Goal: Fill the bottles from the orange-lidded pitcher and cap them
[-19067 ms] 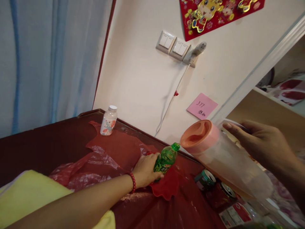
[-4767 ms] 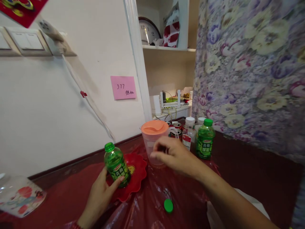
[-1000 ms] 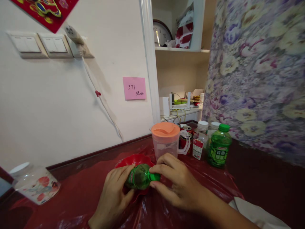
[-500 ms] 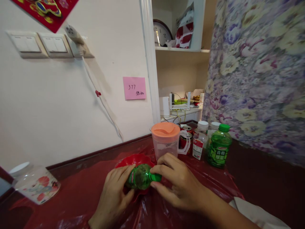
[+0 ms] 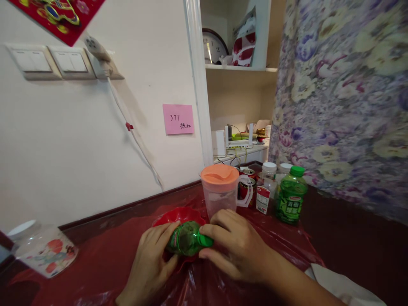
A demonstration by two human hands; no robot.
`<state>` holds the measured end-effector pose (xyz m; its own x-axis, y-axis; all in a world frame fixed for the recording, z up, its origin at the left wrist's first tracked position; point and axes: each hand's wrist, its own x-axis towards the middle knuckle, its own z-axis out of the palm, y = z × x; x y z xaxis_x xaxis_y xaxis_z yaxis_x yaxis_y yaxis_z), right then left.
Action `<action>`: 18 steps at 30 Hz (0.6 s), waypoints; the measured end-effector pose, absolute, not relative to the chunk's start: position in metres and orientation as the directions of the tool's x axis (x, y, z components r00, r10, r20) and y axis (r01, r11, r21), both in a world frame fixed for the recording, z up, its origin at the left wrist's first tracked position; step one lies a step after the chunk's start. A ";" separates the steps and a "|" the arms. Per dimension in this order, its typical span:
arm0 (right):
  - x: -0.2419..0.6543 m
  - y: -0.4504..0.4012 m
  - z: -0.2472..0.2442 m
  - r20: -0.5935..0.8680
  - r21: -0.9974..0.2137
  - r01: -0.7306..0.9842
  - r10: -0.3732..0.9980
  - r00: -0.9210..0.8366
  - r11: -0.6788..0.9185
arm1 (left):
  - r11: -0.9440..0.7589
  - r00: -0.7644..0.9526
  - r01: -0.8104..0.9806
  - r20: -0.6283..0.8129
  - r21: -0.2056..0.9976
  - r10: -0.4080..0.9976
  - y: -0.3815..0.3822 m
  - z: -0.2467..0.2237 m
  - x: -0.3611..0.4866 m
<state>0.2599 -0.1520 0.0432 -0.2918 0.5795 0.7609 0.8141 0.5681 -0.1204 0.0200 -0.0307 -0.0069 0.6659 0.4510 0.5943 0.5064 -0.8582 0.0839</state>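
A green plastic bottle lies tilted on its side in the air over a red scalloped dish, its cap end pointing right. My left hand is wrapped round the bottle's body. At the other end, the fingers and thumb of my right hand pinch the green cap. Part of the dish is hidden behind the bottle and my hands. Just behind my right hand stands a clear pitcher with an orange lid.
Right of the pitcher stand several drink cans, a clear bottle with a white cap and another green bottle. A flowered jar leans at the left. Red plastic sheeting covers the table. A wall and a floral curtain bound it.
The view has shifted slightly. My right hand's fingers have moved a little around the cap, which now looks slightly more tilted. My left hand keeps its hold on the bottle.
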 end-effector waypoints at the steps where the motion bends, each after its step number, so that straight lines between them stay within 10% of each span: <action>1: 0.260 -0.152 0.043 0.758 -0.130 0.808 0.583 -0.293 0.575 | -0.857 0.665 0.507 0.594 0.085 0.453 -0.031 -0.007 0.020; 18: 0.259 -0.151 0.043 0.777 -0.049 0.806 0.530 -0.340 0.590 | -0.861 0.689 0.500 0.558 0.096 0.462 -0.032 -0.008 0.019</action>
